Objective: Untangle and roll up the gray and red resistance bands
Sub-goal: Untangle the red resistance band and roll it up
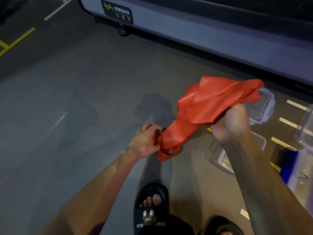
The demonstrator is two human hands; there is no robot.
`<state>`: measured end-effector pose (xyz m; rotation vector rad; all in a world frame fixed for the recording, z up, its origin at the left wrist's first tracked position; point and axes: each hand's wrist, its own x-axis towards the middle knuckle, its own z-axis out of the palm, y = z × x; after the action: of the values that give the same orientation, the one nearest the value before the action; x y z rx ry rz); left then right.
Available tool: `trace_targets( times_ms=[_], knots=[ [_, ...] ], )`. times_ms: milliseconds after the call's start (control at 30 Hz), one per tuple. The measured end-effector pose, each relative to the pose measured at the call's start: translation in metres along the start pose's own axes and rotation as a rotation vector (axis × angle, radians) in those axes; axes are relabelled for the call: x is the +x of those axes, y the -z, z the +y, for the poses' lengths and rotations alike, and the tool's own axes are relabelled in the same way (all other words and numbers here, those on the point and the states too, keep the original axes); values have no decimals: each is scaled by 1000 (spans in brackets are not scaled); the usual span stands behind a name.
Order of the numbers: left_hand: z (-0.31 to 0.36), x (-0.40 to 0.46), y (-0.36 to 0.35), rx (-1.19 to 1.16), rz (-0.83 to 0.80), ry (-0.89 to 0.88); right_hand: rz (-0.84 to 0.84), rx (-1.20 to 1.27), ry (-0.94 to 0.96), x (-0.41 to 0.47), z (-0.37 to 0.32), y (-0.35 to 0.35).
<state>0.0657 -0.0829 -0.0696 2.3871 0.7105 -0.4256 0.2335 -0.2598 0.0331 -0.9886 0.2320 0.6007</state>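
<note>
Floor (71, 92): dark gray gym surface fills most of the view, with yellow lines at the far left and a white line at the top left.
Machine base (194, 36): a long pale gray frame runs across the top right, carrying a dark "BODY STRONG" label (117, 11) and standing on a small black foot (123, 31).
Red band (203, 109): a crumpled red resistance band is held in the air above the floor, stretched between the two hands; it bunches wide at the upper right and narrows to a twisted end at the lower left.
Clear containers (260, 107): transparent plastic boxes lie on the floor at the right, partly hidden behind the band and the right forearm.
Right hand (230, 122): clenched round the wide, bunched part of the band, which spills up and over the top of the fist.
Left hand (147, 141): lower and to the left, fingers curled tight round the narrow end of the band, with a short tail hanging below the grip.
Slipper (150, 207): a black slide with toes showing stands on the floor below the hands; a second one shows at the bottom right edge.
</note>
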Motion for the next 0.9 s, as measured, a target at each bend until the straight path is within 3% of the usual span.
trace_targets(
  times_ms=[67, 167, 367, 467, 533, 667, 767, 900],
  knots=[
    [-2, -4, -16, 99, -107, 54, 30, 13, -11, -6, -9, -6],
    [-4, -7, -28, 161, -52, 101, 14, 15, -28, -15, -23, -24],
    [-45, -22, 10, 78, 301, 314, 34, 104, 45, -10, -48, -34],
    [-57, -30, 37, 80, 448, 327, -18, 14, 33, -9, -41, -54],
    [-56, -29, 49, 94, 474, 282, -28, -156, 63, -10, -29, -61],
    [-32, -29, 58, 215, 269, 246, -162, -955, 327, -13, -24, -65],
    [0, -36, 70, 44, 150, 50, -246, -1310, 471, -21, -50, -79],
    [53, -60, 103, -372, 101, -27, -306, -1436, 613, -50, -94, -113]
  ],
)
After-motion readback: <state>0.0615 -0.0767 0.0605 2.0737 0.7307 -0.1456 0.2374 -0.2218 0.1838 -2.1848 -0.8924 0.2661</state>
